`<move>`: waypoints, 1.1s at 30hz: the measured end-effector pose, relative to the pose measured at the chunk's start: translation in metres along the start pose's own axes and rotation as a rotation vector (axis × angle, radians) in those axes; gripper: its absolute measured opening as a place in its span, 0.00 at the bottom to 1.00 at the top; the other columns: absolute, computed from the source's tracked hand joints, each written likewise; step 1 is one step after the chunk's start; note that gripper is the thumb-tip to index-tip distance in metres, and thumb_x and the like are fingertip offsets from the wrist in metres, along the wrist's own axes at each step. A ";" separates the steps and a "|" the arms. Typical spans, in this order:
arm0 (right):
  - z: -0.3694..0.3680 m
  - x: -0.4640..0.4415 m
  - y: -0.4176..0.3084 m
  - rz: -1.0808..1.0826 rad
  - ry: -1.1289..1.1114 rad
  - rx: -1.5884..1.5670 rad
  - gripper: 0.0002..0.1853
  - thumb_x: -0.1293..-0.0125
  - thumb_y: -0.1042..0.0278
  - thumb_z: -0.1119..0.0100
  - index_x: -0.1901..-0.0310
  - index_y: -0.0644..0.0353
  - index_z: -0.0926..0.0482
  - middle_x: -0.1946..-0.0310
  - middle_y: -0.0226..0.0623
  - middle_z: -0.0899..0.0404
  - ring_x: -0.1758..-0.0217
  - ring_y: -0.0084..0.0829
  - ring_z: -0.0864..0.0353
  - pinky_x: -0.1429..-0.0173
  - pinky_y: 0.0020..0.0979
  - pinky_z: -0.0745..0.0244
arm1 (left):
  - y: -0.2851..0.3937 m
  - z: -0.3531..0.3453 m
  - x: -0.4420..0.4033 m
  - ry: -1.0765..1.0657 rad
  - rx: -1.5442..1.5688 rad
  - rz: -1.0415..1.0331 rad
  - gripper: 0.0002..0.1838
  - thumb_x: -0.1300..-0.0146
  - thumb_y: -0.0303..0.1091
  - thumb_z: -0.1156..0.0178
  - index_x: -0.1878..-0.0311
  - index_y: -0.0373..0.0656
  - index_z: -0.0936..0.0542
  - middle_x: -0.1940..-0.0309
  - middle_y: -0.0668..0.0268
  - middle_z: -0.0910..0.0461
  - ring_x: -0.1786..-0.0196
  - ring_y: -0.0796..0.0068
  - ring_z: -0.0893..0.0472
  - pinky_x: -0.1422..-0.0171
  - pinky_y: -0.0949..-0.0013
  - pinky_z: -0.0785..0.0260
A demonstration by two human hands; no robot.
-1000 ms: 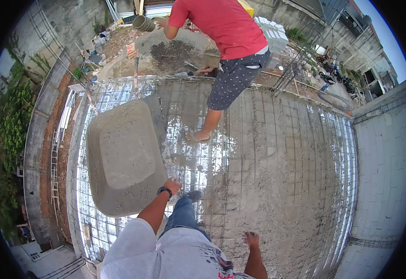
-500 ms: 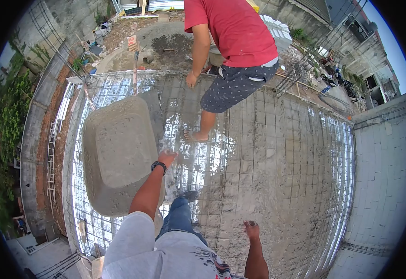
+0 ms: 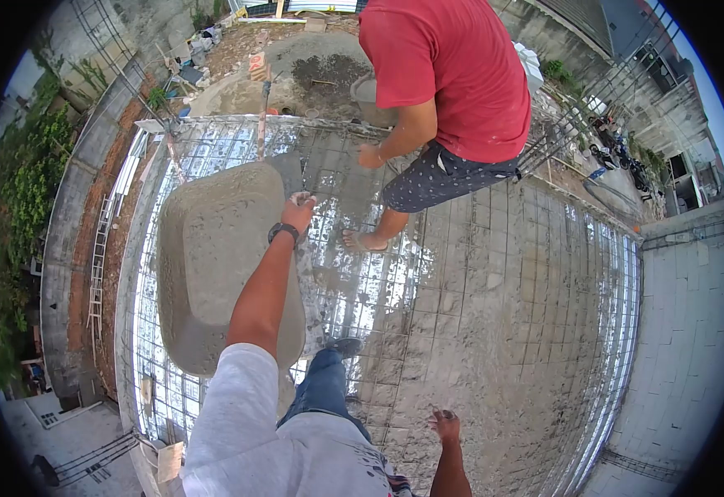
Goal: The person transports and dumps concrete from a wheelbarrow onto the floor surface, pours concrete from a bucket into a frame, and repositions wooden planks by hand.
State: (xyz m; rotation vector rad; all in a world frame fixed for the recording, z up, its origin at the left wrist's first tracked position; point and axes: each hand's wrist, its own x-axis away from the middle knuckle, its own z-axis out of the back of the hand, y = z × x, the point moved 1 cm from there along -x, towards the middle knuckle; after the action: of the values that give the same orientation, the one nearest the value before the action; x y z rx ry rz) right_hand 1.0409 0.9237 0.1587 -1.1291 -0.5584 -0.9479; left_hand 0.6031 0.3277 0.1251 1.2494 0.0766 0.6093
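Note:
My left hand [image 3: 298, 212], with a dark watch on its wrist, is stretched forward over the right rim of a large tub [image 3: 175, 273] coated in wet cement. Its fingers look curled and their tips are grey; whatever they hold, if anything, is hidden. Low on the right, my right hand [image 3: 445, 425] hangs over the wet concrete [image 3: 494, 331] with fingers apart and nothing in them. The tub tilts to the left of my legs, its inside smeared grey. A steel mesh grid [image 3: 362, 319] shows through the thin, shiny wet layer beside my foot.
A co-worker in a red shirt [image 3: 469, 74] stands barefoot on the slab just ahead, bending. Behind are a bucket [image 3: 370, 95] and a dark gravel pile [image 3: 329, 73]. A block wall [image 3: 677, 331] borders the right; a ladder [image 3: 98, 257] lies beyond the left edge.
My left hand has moved forward along the tub's right side, its fingers more curled. The co-worker appears nearer and further right, their hand raised. My right hand has shifted slightly down.

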 end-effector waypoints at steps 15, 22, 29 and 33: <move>0.007 0.000 0.045 -0.054 0.045 -0.040 0.23 0.39 0.62 0.36 0.49 0.68 0.31 0.68 0.42 0.19 0.71 0.34 0.16 0.74 0.30 0.25 | 0.180 0.083 -0.013 0.184 -0.640 -0.630 0.37 0.48 0.52 0.33 0.45 0.30 0.28 0.54 0.50 0.22 0.53 0.62 0.21 0.48 0.64 0.30; -0.012 0.045 0.090 0.079 0.272 -0.075 0.25 0.42 0.57 0.35 0.54 0.74 0.24 0.64 0.50 0.18 0.66 0.37 0.16 0.62 0.33 0.22 | 0.224 0.043 0.221 -0.392 0.189 0.076 0.28 0.45 0.55 0.35 0.49 0.43 0.22 0.63 0.70 0.20 0.76 0.83 0.28 0.78 0.77 0.42; -0.037 0.199 0.242 -0.120 0.554 -0.124 0.33 0.43 0.40 0.40 0.50 0.67 0.23 0.59 0.57 0.20 0.51 0.47 0.19 0.46 0.42 0.27 | 0.131 -0.017 0.408 -0.538 0.126 0.332 0.28 0.49 0.63 0.37 0.79 0.56 0.41 0.88 0.78 0.49 0.91 0.81 0.51 0.85 0.73 0.53; -0.094 0.307 0.413 -0.318 0.900 -0.422 0.30 0.44 0.43 0.39 0.52 0.66 0.22 0.57 0.55 0.20 0.50 0.51 0.21 0.45 0.42 0.28 | 0.072 -0.044 0.522 -0.784 -0.055 0.352 0.30 0.49 0.64 0.39 0.85 0.57 0.44 0.91 0.77 0.51 0.91 0.78 0.51 0.85 0.71 0.53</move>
State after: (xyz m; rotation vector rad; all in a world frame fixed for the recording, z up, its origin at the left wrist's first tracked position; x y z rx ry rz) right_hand 1.5432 0.7795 0.1591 -0.8536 0.2224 -1.7635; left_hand 0.9966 0.6248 0.3153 1.3819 -0.8210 0.3778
